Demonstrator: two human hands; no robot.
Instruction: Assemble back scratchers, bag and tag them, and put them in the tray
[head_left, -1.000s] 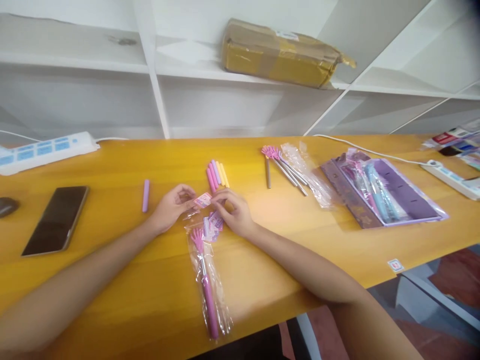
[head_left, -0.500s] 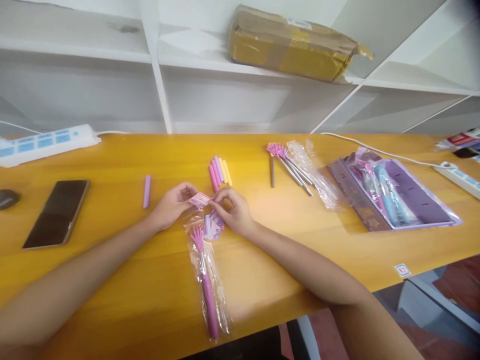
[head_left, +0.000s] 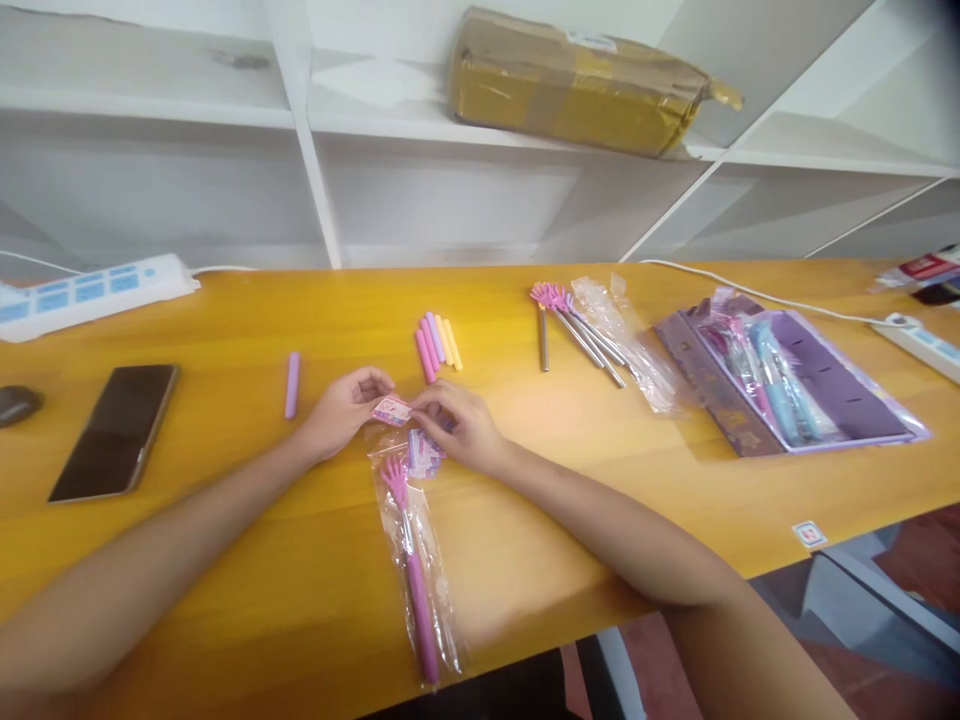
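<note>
A small pink and white printed card point(head_left: 391, 410) is pinched at its left side by my left hand point(head_left: 346, 412). At its right edge, my right hand point(head_left: 463, 425) closes thumb and finger on the same card. Partly under my right hand lies a small pile of printed cards point(head_left: 424, 455) on the table. Just below, a pink hand-shaped back scratcher point(head_left: 421, 610) with a metal rod rests in a clear plastic bag point(head_left: 442, 590). Beyond my hands sit several pink, purple and yellow handle tubes point(head_left: 439, 342); a single purple tube point(head_left: 292, 385) lies to the left.
Metal-rod back scratchers point(head_left: 581, 335) lie beside clear bags point(head_left: 637, 350). A purple box point(head_left: 855, 390) holding bagged items stands right. At left are a phone point(head_left: 112, 432), a dark mouse point(head_left: 16, 404) and a power strip point(head_left: 97, 295). A taped carton point(head_left: 577, 85) sits on the shelf.
The card in my hands has shifted slightly left and down and tilted. My right hand's fingers have turned lower and more over the card pile.
</note>
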